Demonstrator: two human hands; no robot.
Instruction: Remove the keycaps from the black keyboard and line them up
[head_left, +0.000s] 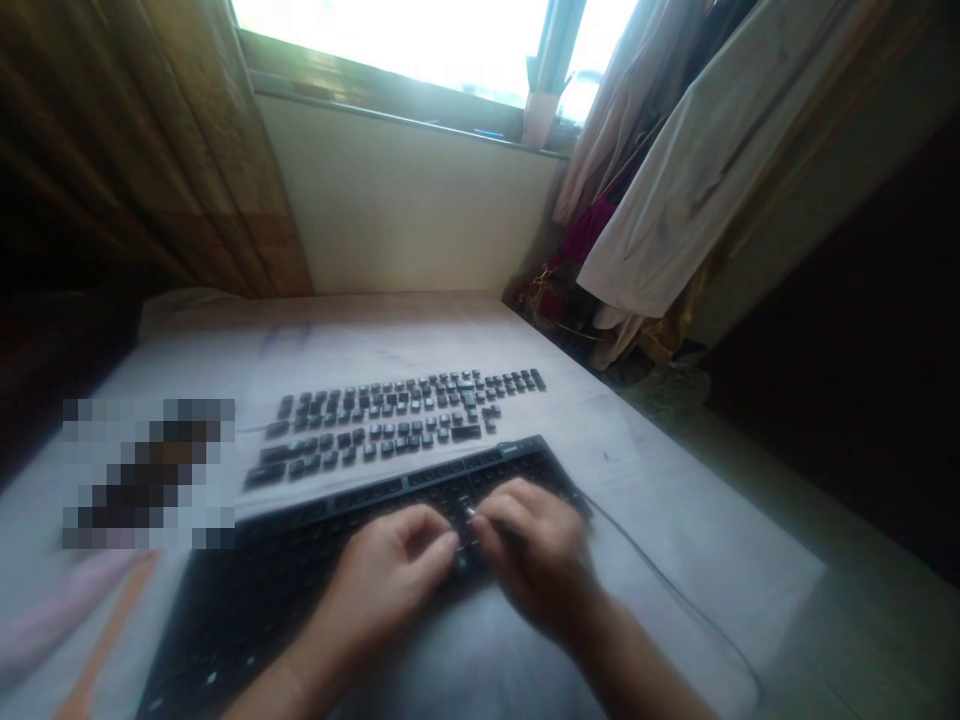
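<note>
A black keyboard [255, 580] lies slantwise on the pale cloth surface, most of its keycaps off. My left hand [397, 560] is over its middle, fingers curled and thumb pressed towards the index finger; whatever they might hold is hidden. Close by on the right, my right hand [536, 550] is closed around a slim dark tool [513, 538] with a bright, metal-looking tip pointing at the keyboard. Its exact kind is blurred. Beyond the keyboard, loose black keycaps [405, 430] are laid out in rows much like a keyboard layout.
A cable [675, 590] runs from the keyboard's right end towards the front. An orange strip [112, 630] and pink cloth [60, 615] lie at left, beside a pixelated patch. Clothes [660, 200] hang at right; a window [397, 40] is behind.
</note>
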